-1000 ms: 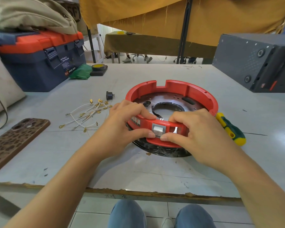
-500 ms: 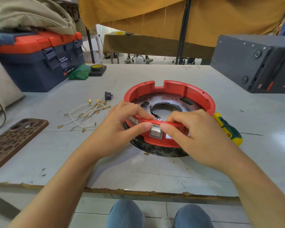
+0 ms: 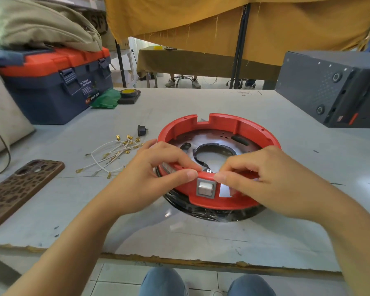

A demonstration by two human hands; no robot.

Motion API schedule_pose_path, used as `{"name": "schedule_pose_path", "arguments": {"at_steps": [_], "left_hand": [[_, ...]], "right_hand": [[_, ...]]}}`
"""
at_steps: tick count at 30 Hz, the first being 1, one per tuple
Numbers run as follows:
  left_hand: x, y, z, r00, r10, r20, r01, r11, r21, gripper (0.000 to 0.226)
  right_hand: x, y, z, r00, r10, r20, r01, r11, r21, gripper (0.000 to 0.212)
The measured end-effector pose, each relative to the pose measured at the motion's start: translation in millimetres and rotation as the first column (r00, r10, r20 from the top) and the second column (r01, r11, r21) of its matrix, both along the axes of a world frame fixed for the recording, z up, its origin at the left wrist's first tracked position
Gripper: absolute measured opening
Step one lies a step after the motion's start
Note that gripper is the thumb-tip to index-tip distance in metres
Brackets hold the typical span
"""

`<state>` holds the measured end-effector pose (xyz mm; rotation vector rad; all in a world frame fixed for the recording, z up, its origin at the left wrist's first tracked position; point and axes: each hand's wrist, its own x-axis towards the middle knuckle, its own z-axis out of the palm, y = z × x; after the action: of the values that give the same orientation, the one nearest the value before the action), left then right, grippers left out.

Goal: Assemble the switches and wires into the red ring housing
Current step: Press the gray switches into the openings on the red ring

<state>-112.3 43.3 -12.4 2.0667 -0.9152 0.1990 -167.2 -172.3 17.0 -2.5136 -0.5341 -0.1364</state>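
Thumbs lifted off switch [image 3: 205, 188] face since 1 s ago; it's seated in near wall of ring [image 3: 219, 159]. Rim pinched by left hand [image 3: 156, 178] & right hand [image 3: 263, 178]. Wires [image 3: 113, 154] lie left, untouched.

Matt red plastic ring housing [image 3: 220, 124], glossy black film beneath, scuffed grey table [image 3: 179, 103], chipped edge

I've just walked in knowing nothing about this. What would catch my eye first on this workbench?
The big red ring housing in the middle of the grey table, with the left hand and right hand both pinching its near rim just above a grey rocker switch set in the wall. To its left lies a loose bunch of white wires; a blue and orange toolbox stands far left.
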Motion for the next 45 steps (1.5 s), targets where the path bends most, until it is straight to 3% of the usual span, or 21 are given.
{"name": "schedule_pose_path", "arguments": {"at_steps": [3, 7, 10, 13, 16, 20, 24, 26, 31, 36, 42, 45], "left_hand": [[7, 5, 7, 0.999, -0.008, -0.052, 0.007, 1.000, -0.021, 0.019], [32, 5, 11, 0.984, 0.125, -0.128, -0.151, 0.963, -0.224, 0.013], [60, 1, 13, 0.949, 0.223, -0.223, -0.274, 0.933, -0.232, 0.021], [91, 2, 10, 0.899, 0.273, -0.343, -0.341, 0.927, -0.156, 0.027], [121, 2, 7, 0.874, 0.340, -0.348, -0.383, 0.922, -0.062, 0.026], [154, -5, 4, 0.902, 0.386, -0.195, -0.353, 0.917, 0.185, 0.029], [176, -20, 1, 0.952, 0.307, -0.005, -0.260, 0.816, 0.517, 0.040], [182, -25, -2, 0.958, 0.288, 0.011, -0.245, 0.796, 0.554, 0.037], [182, -25, -9, 0.934, 0.353, 0.063, -0.345, 0.839, 0.421, 0.027], [176, -19, -3, 0.903, 0.426, -0.050, -0.412, 0.893, 0.180, 0.026], [147, -10, 25, 0.921, 0.333, -0.200, -0.371, 0.908, -0.196, 0.035], [125, -9, 37, 0.947, 0.262, -0.185, -0.299, 0.930, -0.216, 0.039]], "right_hand": [[13, -12, 9, 0.998, -0.030, 0.047, 0.025, 0.994, 0.104, 0.035], [54, -38, 13, 0.971, -0.182, 0.153, 0.161, 0.977, 0.140, 0.007], [90, -56, 8, 0.952, -0.280, 0.120, 0.267, 0.957, 0.115, 0.025], [110, -64, -2, 0.961, -0.255, -0.106, 0.269, 0.950, 0.158, 0.047], [118, -70, -11, 0.968, -0.217, -0.124, 0.237, 0.954, 0.184, 0.046], [116, -77, -10, 0.969, -0.194, -0.156, 0.231, 0.932, 0.278, 0.048], [114, -74, -9, 0.970, -0.210, -0.120, 0.235, 0.937, 0.259, 0.048], [113, -72, -9, 0.971, -0.217, -0.102, 0.236, 0.938, 0.253, 0.049], [111, -69, -10, 0.961, -0.272, -0.042, 0.275, 0.940, 0.200, 0.049], [111, -68, -12, 0.939, -0.344, 0.012, 0.339, 0.928, 0.152, 0.046], [118, -66, -14, 0.897, -0.436, 0.067, 0.416, 0.887, 0.200, 0.032], [122, -64, -17, 0.878, -0.473, 0.080, 0.440, 0.861, 0.256, 0.025]]}}
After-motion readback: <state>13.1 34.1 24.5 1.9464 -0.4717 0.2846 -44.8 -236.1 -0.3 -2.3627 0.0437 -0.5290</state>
